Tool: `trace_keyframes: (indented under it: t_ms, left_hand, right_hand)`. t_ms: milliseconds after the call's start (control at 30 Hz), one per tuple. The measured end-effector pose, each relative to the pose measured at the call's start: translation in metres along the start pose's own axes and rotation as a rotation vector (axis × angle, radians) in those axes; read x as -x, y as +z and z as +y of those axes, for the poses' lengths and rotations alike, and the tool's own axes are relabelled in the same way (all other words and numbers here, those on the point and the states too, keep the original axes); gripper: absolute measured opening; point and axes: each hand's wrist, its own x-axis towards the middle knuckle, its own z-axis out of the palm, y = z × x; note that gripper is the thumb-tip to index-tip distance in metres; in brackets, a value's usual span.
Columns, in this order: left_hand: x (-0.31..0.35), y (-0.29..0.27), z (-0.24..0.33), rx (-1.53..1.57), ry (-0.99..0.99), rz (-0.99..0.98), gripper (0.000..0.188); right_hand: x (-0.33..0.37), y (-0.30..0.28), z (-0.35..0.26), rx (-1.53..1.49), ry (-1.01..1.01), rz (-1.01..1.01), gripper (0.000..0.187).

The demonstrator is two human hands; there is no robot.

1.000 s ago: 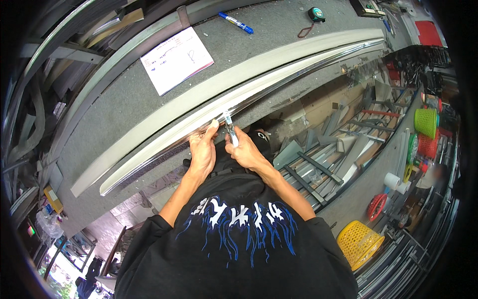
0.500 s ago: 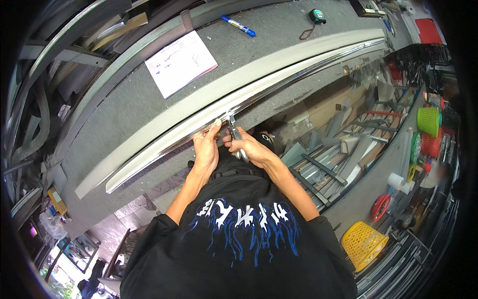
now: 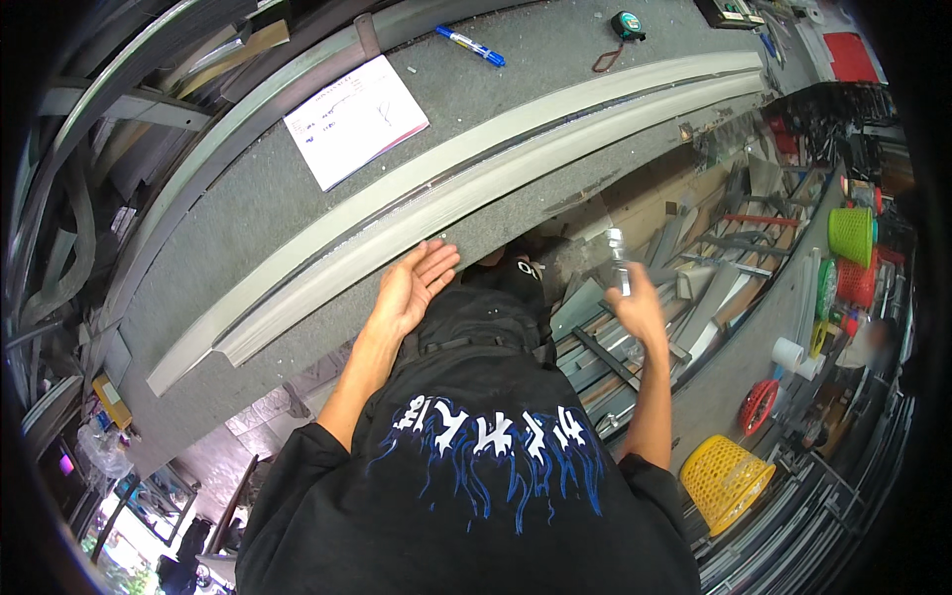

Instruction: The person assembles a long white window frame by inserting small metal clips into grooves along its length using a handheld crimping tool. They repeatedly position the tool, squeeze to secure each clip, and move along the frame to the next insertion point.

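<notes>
Two long pale metal strips lie side by side along the workbench [image 3: 238, 198]. The front strip [image 3: 555, 147] rests against the back strip [image 3: 347, 220], with a dark, shiny line between them. My left hand [image 3: 409, 290] is open at the front strip's near edge, fingers stretched out and together, palm partly showing. Whether its fingertips touch the strip I cannot tell. Off to the right, away from the bench, my right hand [image 3: 638, 305] is closed round silver pliers [image 3: 617, 246], whose head points up and is blurred by motion.
A sheet of paper [image 3: 355, 124], a blue marker [image 3: 470, 47] and a tape measure [image 3: 627, 26] lie behind the strips. Metal offcuts [image 3: 694, 307] are heaped at the right. Beyond them stand a yellow basket [image 3: 727, 484] and a green basket [image 3: 851, 236].
My right hand has swung right, away from the strip, carrying the pliers. My left hand has let go and opened. The front strip has turned, its pale face now upward, and sits against the back strip.
</notes>
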Motion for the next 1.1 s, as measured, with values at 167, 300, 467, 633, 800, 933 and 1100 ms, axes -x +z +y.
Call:
trace_keyframes:
  t_ms: [167, 300, 467, 633, 800, 933, 1100]
  left_hand:
    - [-0.004, 0.0, -0.014, 0.038, 0.084, 0.056, 0.037]
    - [-0.013, 0.002, -0.019, 0.023, 0.171, 0.167, 0.035]
    - [-0.016, 0.005, -0.024, -0.059, 0.226, 0.213, 0.032]
    - [-0.015, 0.009, -0.025, -0.05, 0.265, 0.235, 0.029]
    - [-0.016, 0.017, -0.017, -0.008, 0.209, 0.293, 0.03]
    - [-0.016, 0.024, -0.014, 0.018, 0.145, 0.352, 0.033]
    - [-0.014, 0.028, -0.015, 0.134, 0.132, 0.378, 0.019]
  right_hand:
    - [-0.006, -0.019, 0.06, 0.285, 0.354, 0.425, 0.041]
    - [-0.004, -0.006, 0.088, 0.255, 0.303, 0.505, 0.042]
    - [-0.015, 0.025, 0.088, 0.024, 0.278, 0.309, 0.05]
    - [-0.016, 0.067, 0.057, -0.107, 0.244, 0.161, 0.05]
    - [-0.008, 0.089, 0.026, -0.136, 0.178, 0.052, 0.053]
    - [0.0, 0.096, 0.004, -0.177, 0.122, -0.027, 0.054]
    - [0.009, 0.099, -0.016, -0.343, -0.066, -0.116, 0.051]
